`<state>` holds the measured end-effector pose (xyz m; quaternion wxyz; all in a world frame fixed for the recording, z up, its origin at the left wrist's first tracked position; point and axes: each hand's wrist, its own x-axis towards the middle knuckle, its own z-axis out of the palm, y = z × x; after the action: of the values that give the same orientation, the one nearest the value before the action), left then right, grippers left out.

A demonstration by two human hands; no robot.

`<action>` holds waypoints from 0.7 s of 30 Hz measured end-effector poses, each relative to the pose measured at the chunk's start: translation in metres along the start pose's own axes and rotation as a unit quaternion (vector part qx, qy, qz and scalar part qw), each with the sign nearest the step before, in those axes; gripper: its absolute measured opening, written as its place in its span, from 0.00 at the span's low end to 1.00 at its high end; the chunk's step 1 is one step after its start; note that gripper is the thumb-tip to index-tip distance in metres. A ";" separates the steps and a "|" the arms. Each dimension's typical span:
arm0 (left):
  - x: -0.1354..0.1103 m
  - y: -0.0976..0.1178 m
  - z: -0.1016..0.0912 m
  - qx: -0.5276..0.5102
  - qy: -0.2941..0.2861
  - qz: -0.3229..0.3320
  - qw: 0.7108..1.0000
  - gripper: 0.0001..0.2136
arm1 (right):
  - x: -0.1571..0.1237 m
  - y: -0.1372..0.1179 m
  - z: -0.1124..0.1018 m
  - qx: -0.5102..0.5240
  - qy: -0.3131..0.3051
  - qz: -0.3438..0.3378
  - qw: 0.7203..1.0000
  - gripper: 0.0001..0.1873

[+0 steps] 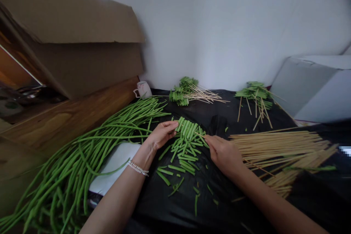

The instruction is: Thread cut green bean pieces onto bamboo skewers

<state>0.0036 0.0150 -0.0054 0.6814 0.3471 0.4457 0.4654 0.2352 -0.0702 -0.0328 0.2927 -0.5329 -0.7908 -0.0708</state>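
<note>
- Between the hands: skewer (pixel 200 135) of bean pieces (pixel 188 129), left hand's (pixel 161 135) fingers pinching the row's end, right hand's (pixel 225 154) pinching the skewer
- Near the wall (pixel 219 44): loaded skewers (pixel 179 95), apparently done
- Left unthreaded: cut pieces (pixel 187 166), whole beans (pixel 68 155), bare sticks (pixel 276 146)

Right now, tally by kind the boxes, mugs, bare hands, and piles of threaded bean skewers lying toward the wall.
Boxes: 2 (brown box, white box)
Mugs: 1 (pale mug)
Hands: 2 (left hand, right hand)
Skewer piles: 2 (middle pile, right pile)
Total: 7
</note>
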 end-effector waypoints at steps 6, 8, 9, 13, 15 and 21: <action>-0.002 0.000 0.003 0.014 -0.001 0.007 1.000 0.08 | 0.000 0.002 0.001 -0.004 -0.016 -0.005 1.000 0.17; -0.003 0.000 0.004 0.020 -0.003 0.008 1.000 0.09 | -0.001 0.001 0.001 -0.007 -0.015 -0.007 1.000 0.17; -0.003 0.000 0.004 0.020 -0.004 0.007 1.000 0.09 | -0.001 0.000 0.001 -0.010 -0.015 -0.007 1.000 0.17; -0.005 0.000 0.006 0.013 -0.002 -0.001 1.000 0.09 | -0.001 -0.004 0.000 -0.021 -0.021 0.006 1.000 0.17; -0.005 -0.001 0.007 0.011 -0.006 -0.004 1.000 0.09 | -0.001 -0.005 -0.002 -0.020 -0.027 0.011 0.999 0.17; -0.004 0.000 0.003 0.030 -0.018 0.007 0.999 0.11 | 0.001 -0.003 -0.001 -0.024 -0.019 0.006 1.000 0.17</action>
<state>0.0055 0.0111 -0.0037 0.6752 0.3786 0.4446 0.4507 0.2327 -0.0710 -0.0311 0.2649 -0.5457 -0.7911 -0.0783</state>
